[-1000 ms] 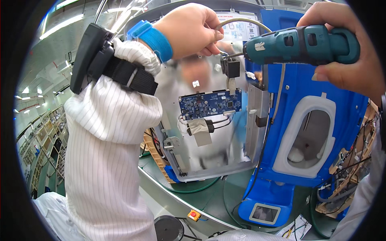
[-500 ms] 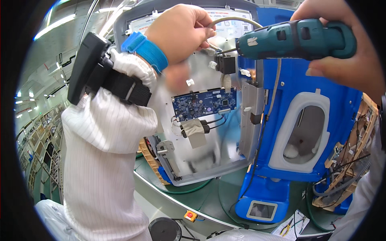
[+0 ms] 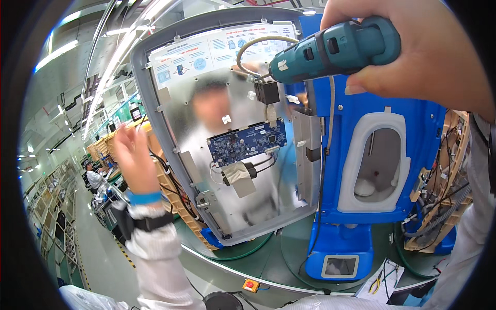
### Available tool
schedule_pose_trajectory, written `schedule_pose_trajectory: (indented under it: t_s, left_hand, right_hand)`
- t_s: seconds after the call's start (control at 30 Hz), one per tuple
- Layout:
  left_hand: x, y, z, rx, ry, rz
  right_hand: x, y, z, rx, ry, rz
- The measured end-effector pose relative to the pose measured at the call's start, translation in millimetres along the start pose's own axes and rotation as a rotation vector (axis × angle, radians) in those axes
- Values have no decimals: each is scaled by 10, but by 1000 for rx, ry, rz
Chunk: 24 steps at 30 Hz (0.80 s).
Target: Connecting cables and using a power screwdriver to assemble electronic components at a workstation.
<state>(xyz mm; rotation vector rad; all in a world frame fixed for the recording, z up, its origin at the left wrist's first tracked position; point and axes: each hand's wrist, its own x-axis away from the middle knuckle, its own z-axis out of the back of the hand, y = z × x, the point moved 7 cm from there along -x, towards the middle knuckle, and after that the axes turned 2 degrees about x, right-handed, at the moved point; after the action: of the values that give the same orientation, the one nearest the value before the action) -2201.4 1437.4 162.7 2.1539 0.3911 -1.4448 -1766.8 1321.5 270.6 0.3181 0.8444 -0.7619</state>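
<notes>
My right hand (image 3: 413, 62) grips a teal power screwdriver (image 3: 336, 49), held nearly level with its nose pointing left. The bit reaches the top of a small black block (image 3: 267, 93) on the metal inner face of an open grey door panel (image 3: 155, 98). Whether it sits in a screw cannot be made out. A grey cable (image 3: 245, 49) loops down to the same spot. Left of the panel, my left hand (image 3: 135, 163) is raised, empty and slightly blurred, its fingers apart. A blue band circles that wrist. Below the block is a blue circuit board (image 3: 247, 140).
Right of the panel stands a blue housing (image 3: 323, 201) with a white oval frame (image 3: 347, 181). Its base has a small screen (image 3: 340, 266). Yellow-handled pliers (image 3: 374, 285) lie on paper at the green table's front edge. A red button box (image 3: 251, 285) sits nearby.
My left hand has let go of the grey cable and swung down and left, away from the panel. The screwdriver stays at the block; the whole view has shifted slightly.
</notes>
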Motion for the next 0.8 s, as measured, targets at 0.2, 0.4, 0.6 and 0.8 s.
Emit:
schedule_pose_trajectory:
  t_s: [0.2,0.4,0.6,0.8]
  left_hand:
    - [1371,-780,-130,360,-374,564]
    - [1802,-1130,-68,384,-421,715]
    - [1828,-1038,-34,351,-376,719]
    - [1823,-847,8,331,-339,718]
  right_hand:
    - [-168,-82,-120,42,-33,-5]
    - [-215,-13,-181,128,-36,-51]
    - [-264,-102,-130,179,-17,-66]
    - [-337,-66,-117,180,-14,-72]
